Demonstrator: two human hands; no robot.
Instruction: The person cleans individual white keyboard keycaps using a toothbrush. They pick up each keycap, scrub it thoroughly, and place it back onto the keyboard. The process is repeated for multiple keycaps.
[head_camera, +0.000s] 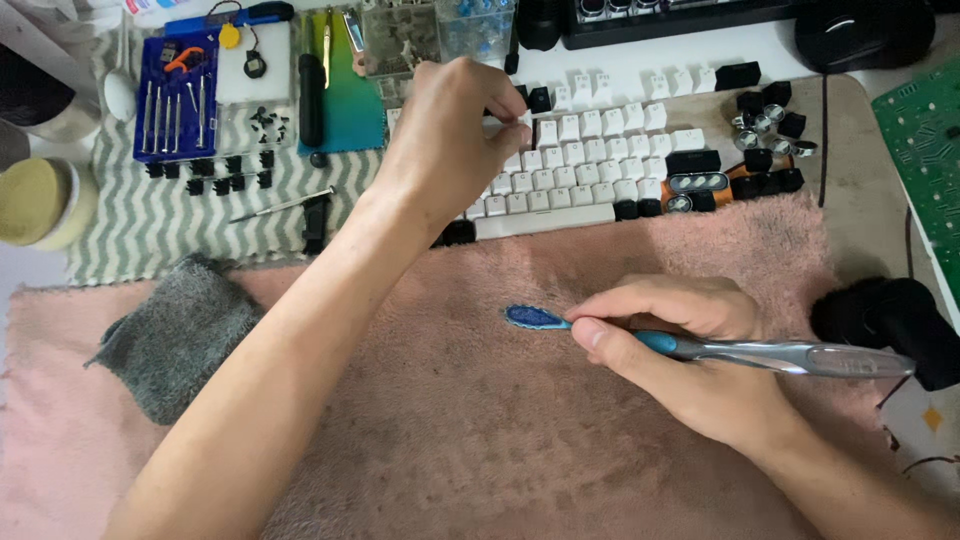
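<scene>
My right hand (690, 350) grips a toothbrush (760, 352) with a blue head and a clear grey handle, its bristles lying on the pink fluffy towel (480, 420). My left hand (450, 135) reaches up over a spread of white and black keycaps (590, 160) laid out in rows. Its fingers pinch at the keycaps near the upper left of the rows; whatever is between the fingertips is hidden.
A grey cloth (175, 335) lies on the towel at left. A striped mat (150, 220) holds a blue screwdriver set (175, 95), small black parts and a screwdriver (280, 205). A green circuit board (925, 150) sits at right, a black mouse (865, 30) at the top.
</scene>
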